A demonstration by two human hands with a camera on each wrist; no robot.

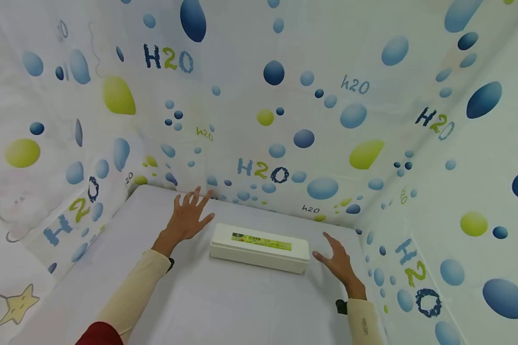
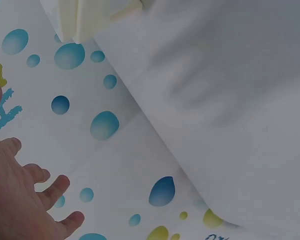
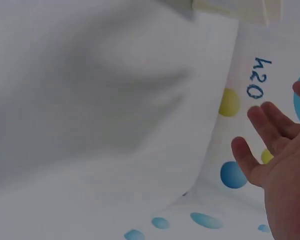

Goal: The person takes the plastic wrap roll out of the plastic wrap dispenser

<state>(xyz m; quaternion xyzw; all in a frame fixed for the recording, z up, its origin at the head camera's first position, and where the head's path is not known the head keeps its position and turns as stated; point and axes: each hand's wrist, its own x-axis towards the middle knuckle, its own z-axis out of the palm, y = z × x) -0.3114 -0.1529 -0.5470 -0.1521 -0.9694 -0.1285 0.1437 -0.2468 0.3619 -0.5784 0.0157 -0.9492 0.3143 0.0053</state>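
On the smooth white desk (image 1: 224, 306), a long, flat-lidded cream box (image 1: 259, 254) with a yellow-green label (image 1: 261, 241) is placed toward the far side, flanked by the left hand (image 1: 185, 219) and right hand (image 1: 338, 260), their spread fingers released.

The left hand (image 1: 185, 218) reaches forward with fingers spread wide, its thumb stretched out toward the right hand (image 1: 337, 256). The right hand, nearer the body than the left, has its fingers extended and its thumb set well apart from them. Behind each hand, a bare wrist runs back into a pale-sleeved forearm, the left forearm (image 1: 134, 290) slanting, the right forearm (image 1: 363, 323) steeper
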